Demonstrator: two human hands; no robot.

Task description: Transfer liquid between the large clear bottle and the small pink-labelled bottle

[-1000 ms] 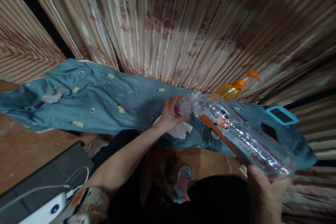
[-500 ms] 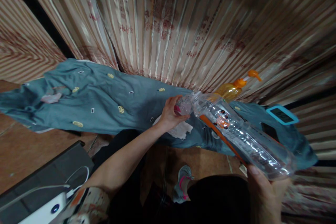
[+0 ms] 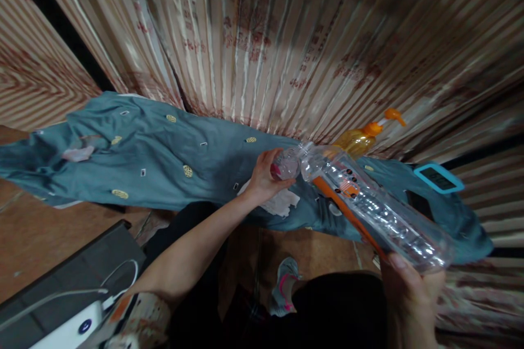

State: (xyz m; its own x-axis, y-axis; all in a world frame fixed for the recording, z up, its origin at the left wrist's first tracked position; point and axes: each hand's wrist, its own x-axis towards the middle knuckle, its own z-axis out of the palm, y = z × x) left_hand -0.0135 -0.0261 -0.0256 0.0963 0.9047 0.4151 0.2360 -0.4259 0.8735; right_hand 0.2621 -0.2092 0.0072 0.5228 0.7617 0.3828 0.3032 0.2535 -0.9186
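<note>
My left hand (image 3: 265, 175) is closed around a small clear bottle (image 3: 287, 163) with a pink patch on it. My right hand (image 3: 413, 286) grips the base end of a large clear plastic bottle (image 3: 393, 218), tilted so its narrow end points up and left. The mouths of the two bottles meet, or nearly so; I cannot tell whether they touch. An orange strip (image 3: 347, 210) runs along the large bottle's lower side down to my right thumb. Under my left wrist a crumpled white tissue (image 3: 281, 203) lies on the blue-green cloth (image 3: 216, 166).
Behind the large bottle stands an amber pump bottle (image 3: 357, 142) with an orange top. A blue-framed digital clock (image 3: 439, 178) and a dark flat object (image 3: 420, 204) are at right. A pleated curtain (image 3: 262, 54) backs the cloth. A white device (image 3: 76, 327) with a cable sits lower left.
My right hand and the base of the large bottle have shifted slightly left. The left hand and small bottle stay nearly where they were.
</note>
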